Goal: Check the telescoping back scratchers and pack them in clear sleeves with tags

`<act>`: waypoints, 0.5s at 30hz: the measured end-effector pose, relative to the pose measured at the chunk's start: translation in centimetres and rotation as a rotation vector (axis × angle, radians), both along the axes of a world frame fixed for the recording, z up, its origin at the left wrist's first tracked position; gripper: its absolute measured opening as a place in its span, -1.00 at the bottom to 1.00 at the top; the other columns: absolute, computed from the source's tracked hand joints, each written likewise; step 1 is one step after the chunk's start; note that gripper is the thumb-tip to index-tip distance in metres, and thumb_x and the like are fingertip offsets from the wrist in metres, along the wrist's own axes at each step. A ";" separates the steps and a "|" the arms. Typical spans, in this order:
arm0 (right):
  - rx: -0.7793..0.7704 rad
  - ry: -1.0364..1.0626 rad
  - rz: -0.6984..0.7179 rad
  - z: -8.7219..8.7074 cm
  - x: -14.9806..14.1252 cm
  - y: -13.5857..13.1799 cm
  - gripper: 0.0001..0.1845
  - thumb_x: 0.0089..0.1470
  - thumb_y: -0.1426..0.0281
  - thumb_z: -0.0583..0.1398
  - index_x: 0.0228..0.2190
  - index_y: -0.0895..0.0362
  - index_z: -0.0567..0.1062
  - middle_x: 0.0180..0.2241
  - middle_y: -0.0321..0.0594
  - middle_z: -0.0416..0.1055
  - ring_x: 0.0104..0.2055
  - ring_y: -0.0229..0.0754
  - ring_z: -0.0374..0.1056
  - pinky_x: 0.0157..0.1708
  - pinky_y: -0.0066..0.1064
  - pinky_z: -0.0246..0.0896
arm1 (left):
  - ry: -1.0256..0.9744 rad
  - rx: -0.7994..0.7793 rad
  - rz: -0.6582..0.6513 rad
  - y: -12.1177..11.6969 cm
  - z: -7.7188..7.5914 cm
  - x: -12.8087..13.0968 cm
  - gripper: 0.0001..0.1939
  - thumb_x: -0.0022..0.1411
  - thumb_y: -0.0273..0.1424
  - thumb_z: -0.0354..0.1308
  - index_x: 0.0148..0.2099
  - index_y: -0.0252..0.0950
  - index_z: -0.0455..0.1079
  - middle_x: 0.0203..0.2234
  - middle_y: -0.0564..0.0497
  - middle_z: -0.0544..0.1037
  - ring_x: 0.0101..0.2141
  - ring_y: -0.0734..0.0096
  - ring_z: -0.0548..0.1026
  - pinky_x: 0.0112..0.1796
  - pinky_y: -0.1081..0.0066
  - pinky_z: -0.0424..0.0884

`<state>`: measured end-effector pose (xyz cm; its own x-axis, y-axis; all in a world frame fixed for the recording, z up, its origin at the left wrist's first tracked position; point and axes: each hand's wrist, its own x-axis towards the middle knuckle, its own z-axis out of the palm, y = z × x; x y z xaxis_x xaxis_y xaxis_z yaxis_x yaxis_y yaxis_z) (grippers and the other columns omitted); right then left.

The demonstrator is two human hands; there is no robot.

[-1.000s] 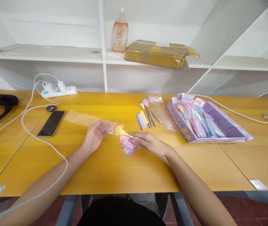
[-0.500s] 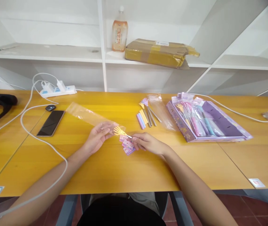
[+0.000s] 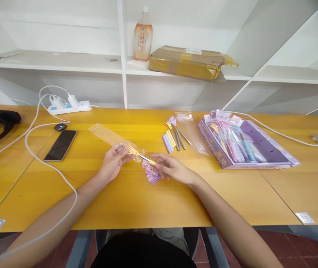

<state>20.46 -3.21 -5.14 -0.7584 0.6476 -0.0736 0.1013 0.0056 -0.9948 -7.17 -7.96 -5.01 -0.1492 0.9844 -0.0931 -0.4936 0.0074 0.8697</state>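
Though bare scratchers point(image 3: 176, 142) lie on the surface point(image 3: 119, 208), bagged ones point(image 3: 233, 149) in the tray point(image 3: 262, 139) look unopened; left grip point(image 3: 113, 162) pinches yellow scratcher point(image 3: 144, 158) near cards point(image 3: 153, 175), right grip point(image 3: 175, 169) half-curled at its handle point(image 3: 152, 163), hold unclear.

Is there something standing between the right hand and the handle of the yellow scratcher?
Nothing visible: the right hand is at the yellow scratcher's handle; the pink cards show below it, not in between.
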 end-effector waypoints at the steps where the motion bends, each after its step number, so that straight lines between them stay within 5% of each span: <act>1: -0.025 0.037 -0.011 0.1 0.2 0.1 -0.45 0.34 0.17 0.27 0.25 0.09 0.35 -0.30 -0.29 0.48 -0.45 -0.29 0.39 -0.53 -0.49 0.25 | -0.020 0.002 0.044 0.2 0.1 -0.4 -0.70 0.12 -0.36 0.56 -0.17 -0.33 0.56 -0.14 -0.07 0.70 -0.19 0.33 0.67 -0.09 0.28 0.66; 10: -0.105 0.159 0.048 1.3 1.8 1.0 -0.43 0.28 0.32 0.30 0.26 0.18 0.43 -0.39 -0.25 0.56 -0.36 -0.20 0.47 -0.36 -0.39 0.35 | -0.161 -0.002 0.141 0.9 0.7 -1.8 -0.83 0.29 -0.34 0.44 -0.16 -0.31 0.58 -0.07 -0.11 0.73 -0.10 0.28 0.68 -0.04 0.27 0.66; 15: -0.189 0.178 0.135 2.0 2.0 0.8 -0.36 0.32 0.26 0.33 0.33 0.15 0.39 -0.12 -0.06 0.65 -0.21 -0.16 0.58 -0.21 -0.36 0.44 | -0.168 -0.031 0.135 0.9 0.5 -1.6 -0.83 0.28 -0.37 0.45 -0.17 -0.34 0.57 -0.09 -0.13 0.73 -0.12 0.32 0.69 -0.04 0.30 0.66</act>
